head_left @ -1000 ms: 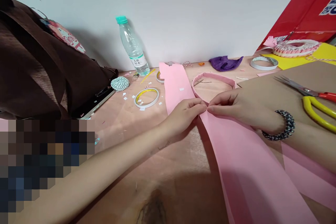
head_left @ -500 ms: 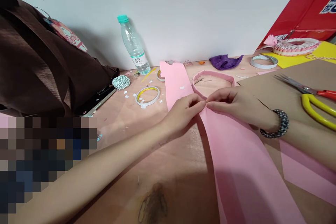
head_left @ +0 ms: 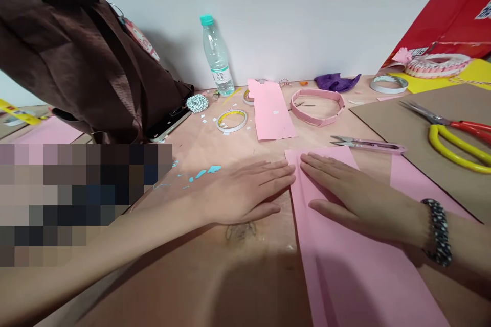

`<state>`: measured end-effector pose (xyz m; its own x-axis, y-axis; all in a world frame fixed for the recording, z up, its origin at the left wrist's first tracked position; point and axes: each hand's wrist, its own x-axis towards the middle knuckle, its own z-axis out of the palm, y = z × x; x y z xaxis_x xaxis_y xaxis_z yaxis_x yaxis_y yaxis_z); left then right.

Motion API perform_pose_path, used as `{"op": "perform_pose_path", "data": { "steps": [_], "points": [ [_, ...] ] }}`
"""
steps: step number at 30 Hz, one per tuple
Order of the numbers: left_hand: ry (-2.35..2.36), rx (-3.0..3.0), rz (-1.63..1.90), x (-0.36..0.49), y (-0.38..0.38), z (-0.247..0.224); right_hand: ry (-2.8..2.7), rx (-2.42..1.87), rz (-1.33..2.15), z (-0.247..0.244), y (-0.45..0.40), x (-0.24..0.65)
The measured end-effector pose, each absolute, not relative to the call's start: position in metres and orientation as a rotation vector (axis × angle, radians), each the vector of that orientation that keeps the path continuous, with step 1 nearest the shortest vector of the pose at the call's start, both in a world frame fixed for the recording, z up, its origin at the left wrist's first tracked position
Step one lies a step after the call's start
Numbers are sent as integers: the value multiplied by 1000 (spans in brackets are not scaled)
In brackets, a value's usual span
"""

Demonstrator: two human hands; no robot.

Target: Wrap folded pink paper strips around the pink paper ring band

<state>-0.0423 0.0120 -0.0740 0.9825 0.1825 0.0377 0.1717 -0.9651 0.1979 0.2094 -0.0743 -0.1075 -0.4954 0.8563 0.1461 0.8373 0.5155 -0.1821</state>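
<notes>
Both hands are kept open and flat, palms down, and nothing is gripped. The right hand [head_left: 356, 199] is pressed on the creased pink paper sheet [head_left: 345, 265], which extends from the hands toward 5 o'clock. The left hand [head_left: 241, 189] rests on the wooden table [head_left: 245, 150], with its fingertips at the paper's edge. For a sharp crease, the sheet should be kept square and smoothed with even pressure along the fold. One pink paper hoop [head_left: 316, 95] is seen at 12 o'clock, one pair of thread snips [head_left: 368, 143] at 2 o'clock, one pair of yellow-handled scissors [head_left: 456, 145] at 3 o'clock, and three tape rolls [head_left: 232, 121] between 10 and 1 o'clock.
</notes>
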Motion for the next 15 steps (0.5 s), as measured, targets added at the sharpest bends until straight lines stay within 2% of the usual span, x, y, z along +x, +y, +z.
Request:
{"op": "perform_pose_path", "data": {
  "steps": [4, 10, 15],
  "points": [
    [276, 2903, 72, -43, 15, -70, -2654, -1309, 190, -99, -58, 213],
    [332, 2837, 280, -33, 29, -77, -2763, -1143, 234, -89, -39, 215],
    [440, 2868, 160, -38, 26, -80, -2741, -1220, 199, -91, -36, 214]
  ]
}}
